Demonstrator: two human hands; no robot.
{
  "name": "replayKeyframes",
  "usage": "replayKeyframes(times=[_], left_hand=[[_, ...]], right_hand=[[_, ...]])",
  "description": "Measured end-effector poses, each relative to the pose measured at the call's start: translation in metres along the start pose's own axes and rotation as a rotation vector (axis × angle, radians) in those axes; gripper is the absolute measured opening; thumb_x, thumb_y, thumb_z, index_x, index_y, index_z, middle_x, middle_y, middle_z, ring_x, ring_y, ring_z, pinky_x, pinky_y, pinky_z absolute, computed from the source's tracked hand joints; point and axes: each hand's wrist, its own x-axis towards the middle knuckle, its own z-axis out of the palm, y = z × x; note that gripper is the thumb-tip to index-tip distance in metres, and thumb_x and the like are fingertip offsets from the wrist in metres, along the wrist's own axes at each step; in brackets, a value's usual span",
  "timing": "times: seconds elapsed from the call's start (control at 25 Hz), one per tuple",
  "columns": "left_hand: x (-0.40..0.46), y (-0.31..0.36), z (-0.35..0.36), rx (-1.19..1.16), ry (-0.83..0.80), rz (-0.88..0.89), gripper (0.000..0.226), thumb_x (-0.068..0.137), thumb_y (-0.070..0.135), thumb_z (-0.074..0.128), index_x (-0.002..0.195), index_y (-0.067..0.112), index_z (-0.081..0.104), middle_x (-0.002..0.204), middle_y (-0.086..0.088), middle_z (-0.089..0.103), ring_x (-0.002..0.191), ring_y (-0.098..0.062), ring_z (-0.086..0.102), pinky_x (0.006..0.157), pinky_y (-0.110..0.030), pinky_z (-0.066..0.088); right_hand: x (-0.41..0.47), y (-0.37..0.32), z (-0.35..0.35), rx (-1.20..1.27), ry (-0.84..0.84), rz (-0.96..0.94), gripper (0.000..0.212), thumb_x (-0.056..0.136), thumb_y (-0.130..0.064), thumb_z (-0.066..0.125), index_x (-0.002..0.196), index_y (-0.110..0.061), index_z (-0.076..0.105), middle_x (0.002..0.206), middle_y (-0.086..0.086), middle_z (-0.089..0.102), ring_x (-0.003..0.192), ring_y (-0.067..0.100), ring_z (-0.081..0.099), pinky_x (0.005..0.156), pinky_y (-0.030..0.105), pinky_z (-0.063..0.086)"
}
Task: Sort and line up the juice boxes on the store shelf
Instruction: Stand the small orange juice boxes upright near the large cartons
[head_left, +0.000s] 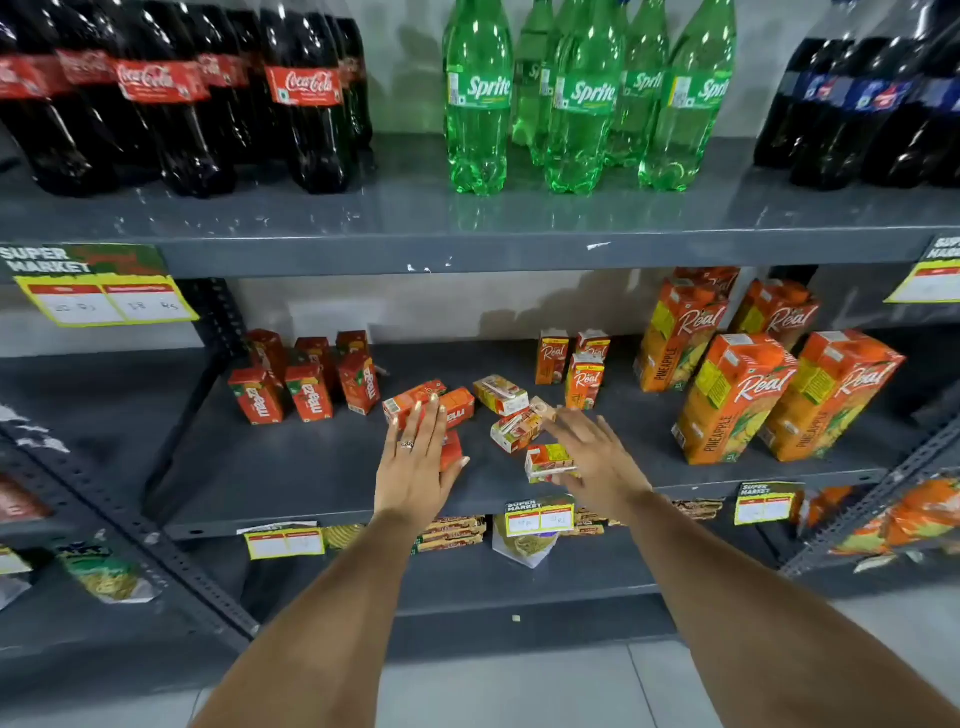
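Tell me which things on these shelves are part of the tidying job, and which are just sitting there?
Part of the job:
- lying small juice boxes
- standing Maaza boxes
- standing small Real boxes
- left hand and right hand, both open over the pile

Just sitting there:
- cola bottles
- Sprite bottles
- big pineapple cartons
- price tags

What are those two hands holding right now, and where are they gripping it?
Neither shows a firm grip. The left hand lies flat, fingers spread, over a small red juice box. The right hand reaches around a small white-and-orange box; whether it grips is unclear.
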Motion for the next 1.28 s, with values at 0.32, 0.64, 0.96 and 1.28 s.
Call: replayKeyframes(times=[0.32, 0.64, 0.96, 1.28], left_hand=[[0.0, -0.012, 0.03, 0.061, -0.141, -0.026, 0.082, 0.089, 0.064, -0.004, 0.153, 0.014, 0.005, 0.162, -0.005, 0.003, 0.149, -0.023, -0.001, 0.117, -0.051, -0.008], [0.009, -0.009, 0.042, -0.016, -0.1, -0.046, 0.068, 0.096, 0.057, 0.018, 0.152, 0.019, 0.022, 0.161, -0.003, 0.017, 0.148, -0.03, 0.011, 0.117, -0.056, 0.008], [0.006, -0.013, 0.048, -0.072, -0.024, -0.03, 0.061, 0.095, 0.05, 0.03, 0.147, 0.018, 0.034, 0.157, -0.005, 0.03, 0.146, -0.03, 0.02, 0.116, -0.055, 0.013], [0.005, -0.013, 0.049, -0.092, 0.001, -0.031, 0.061, 0.094, 0.05, 0.03, 0.146, 0.017, 0.035, 0.155, -0.006, 0.034, 0.143, -0.029, 0.028, 0.114, -0.053, 0.019]], right_hand=[[0.023, -0.005, 0.007, 0.043, -0.246, 0.024, 0.07, 0.088, -0.027, 0.068, 0.148, -0.035, 0.033, 0.156, -0.002, 0.035, 0.14, 0.026, 0.036, 0.113, 0.044, 0.029], [0.037, -0.011, 0.01, 0.023, -0.31, 0.023, 0.066, 0.084, -0.027, 0.072, 0.142, -0.036, 0.041, 0.141, 0.003, 0.055, 0.125, 0.029, 0.055, 0.1, 0.043, 0.047], [0.043, 0.016, -0.015, 0.275, -0.205, 0.172, 0.049, 0.076, -0.023, 0.079, 0.12, -0.032, 0.06, 0.118, 0.003, 0.068, 0.103, 0.022, 0.065, 0.077, 0.031, 0.055], [0.027, 0.064, -0.047, 0.533, -0.05, 0.358, 0.042, 0.075, -0.01, 0.082, 0.106, -0.03, 0.062, 0.103, -0.004, 0.068, 0.094, 0.01, 0.066, 0.062, 0.015, 0.046]])
